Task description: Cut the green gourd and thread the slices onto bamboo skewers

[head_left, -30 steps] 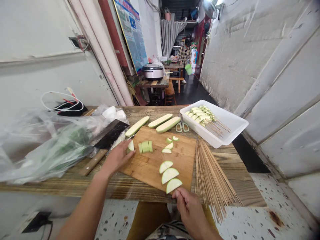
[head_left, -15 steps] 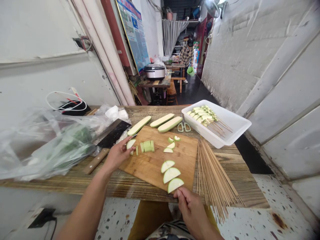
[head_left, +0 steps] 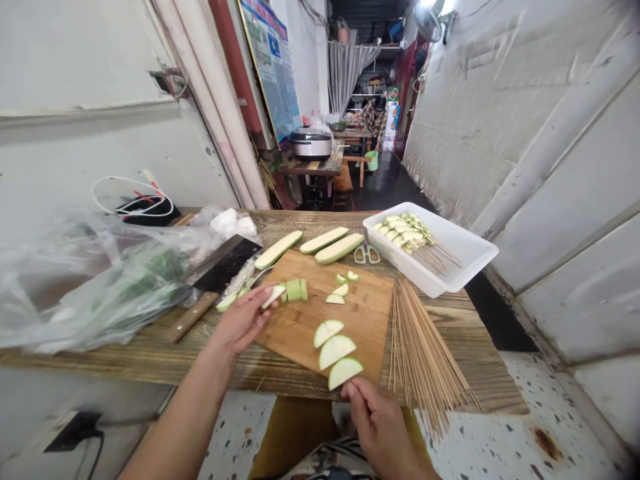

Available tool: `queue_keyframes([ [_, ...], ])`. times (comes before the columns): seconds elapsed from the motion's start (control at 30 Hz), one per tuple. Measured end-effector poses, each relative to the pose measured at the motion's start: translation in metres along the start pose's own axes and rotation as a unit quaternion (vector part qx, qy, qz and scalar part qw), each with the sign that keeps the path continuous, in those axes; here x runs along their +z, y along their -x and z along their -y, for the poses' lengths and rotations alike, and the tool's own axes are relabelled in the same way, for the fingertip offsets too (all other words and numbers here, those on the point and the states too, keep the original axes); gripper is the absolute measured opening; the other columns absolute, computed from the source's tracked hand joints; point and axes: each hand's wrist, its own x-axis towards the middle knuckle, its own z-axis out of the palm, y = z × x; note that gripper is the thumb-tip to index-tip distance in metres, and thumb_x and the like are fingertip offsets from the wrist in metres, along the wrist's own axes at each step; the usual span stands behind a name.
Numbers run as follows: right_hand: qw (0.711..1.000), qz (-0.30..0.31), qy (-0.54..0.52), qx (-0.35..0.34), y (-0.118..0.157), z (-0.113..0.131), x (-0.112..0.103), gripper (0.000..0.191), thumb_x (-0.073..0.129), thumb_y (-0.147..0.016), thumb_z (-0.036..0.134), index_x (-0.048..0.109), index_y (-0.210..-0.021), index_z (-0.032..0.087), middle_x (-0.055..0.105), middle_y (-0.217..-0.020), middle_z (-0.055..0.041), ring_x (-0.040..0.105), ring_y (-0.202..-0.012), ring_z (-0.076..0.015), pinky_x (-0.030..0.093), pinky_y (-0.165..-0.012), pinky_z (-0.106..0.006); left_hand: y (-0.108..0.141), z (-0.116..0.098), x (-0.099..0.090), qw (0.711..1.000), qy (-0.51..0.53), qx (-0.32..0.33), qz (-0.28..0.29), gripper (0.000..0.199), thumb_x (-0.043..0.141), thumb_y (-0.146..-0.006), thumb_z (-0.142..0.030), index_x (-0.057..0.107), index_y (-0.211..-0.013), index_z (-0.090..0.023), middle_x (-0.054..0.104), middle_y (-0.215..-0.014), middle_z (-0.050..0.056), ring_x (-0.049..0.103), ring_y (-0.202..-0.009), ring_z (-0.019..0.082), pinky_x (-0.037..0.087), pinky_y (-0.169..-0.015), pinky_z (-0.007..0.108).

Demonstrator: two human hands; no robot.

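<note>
My left hand (head_left: 246,316) pinches a pale half-round zucchini slice (head_left: 273,296) over the left side of the wooden cutting board (head_left: 300,337). Beside it on the board stands a short row of cut zucchini (head_left: 295,290). At the near edge, my right hand (head_left: 376,408) is closed around the end of a skewer, mostly hidden by the fingers and slices. Three half-round zucchini slices (head_left: 337,351) sit in line on it, green rind along their curved edges. Several small zucchini end pieces (head_left: 341,291) lie farther up the board.
Three zucchini halves (head_left: 340,248) and scissors (head_left: 367,253) lie behind the board. At right are loose bamboo skewers (head_left: 430,353) and a white tray (head_left: 467,250) holding filled skewers. A cleaver (head_left: 230,263) and plastic bags (head_left: 115,287) lie left. A person (head_left: 374,119) bends in the background.
My left hand has picked up a zucchini slice and drawn it slightly nearer. My right hand and its skewer have barely moved. The person behind bends lower, and the green bucket is now on the floor.
</note>
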Motion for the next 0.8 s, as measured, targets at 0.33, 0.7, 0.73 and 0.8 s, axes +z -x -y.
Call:
queue_keyframes([
  [0.33, 0.997, 0.05, 0.043, -0.035, 0.006, 0.012, -0.005, 0.027, 0.034, -0.09, 0.018, 0.052, -0.07, 0.018, 0.052, -0.059, 0.0008, 0.049, -0.051, -0.011, 0.033, -0.049, -0.019, 0.03, 0.002, 0.044, 0.975, 0.17, -0.139, 0.012, 0.011, 0.052, -0.081, -0.012, 0.062, -0.086, -0.011, 0.069, -0.095, 0.011, 0.064, -0.095, 0.02, 0.053, -0.087, 0.031],
  [0.7, 0.996, 0.053, 0.051, -0.048, 0.006, 0.01, -0.005, 0.028, 0.033, -0.091, 0.018, 0.051, -0.069, 0.018, 0.05, -0.059, 0.0009, 0.048, -0.05, -0.0108, 0.032, -0.05, -0.019, 0.04, -0.003, 0.052, 0.981, 0.151, -0.119, 0.03, 0.012, 0.052, -0.081, -0.01, 0.064, -0.083, -0.008, 0.069, -0.093, 0.013, 0.066, -0.089, 0.022, 0.052, -0.087, 0.038],
  [0.73, 0.996, 0.052, 0.049, -0.05, 0.006, 0.011, -0.005, 0.028, 0.033, -0.091, 0.018, 0.051, -0.07, 0.018, 0.05, -0.059, 0.001, 0.047, -0.05, -0.0107, 0.032, -0.05, -0.019, 0.04, -0.004, 0.053, 0.98, 0.152, -0.122, 0.03, 0.013, 0.052, -0.081, -0.01, 0.064, -0.084, -0.008, 0.069, -0.092, 0.014, 0.067, -0.087, 0.022, 0.053, -0.086, 0.037],
  [0.8, 0.996, 0.054, 0.043, -0.053, 0.005, 0.011, -0.006, 0.027, 0.033, -0.091, 0.017, 0.051, -0.07, 0.018, 0.051, -0.059, 0.0009, 0.048, -0.05, -0.0107, 0.032, -0.049, -0.019, 0.04, -0.005, 0.054, 0.981, 0.149, -0.123, 0.031, 0.014, 0.051, -0.082, -0.01, 0.064, -0.085, -0.006, 0.069, -0.09, 0.015, 0.067, -0.083, 0.021, 0.054, -0.084, 0.036],
])
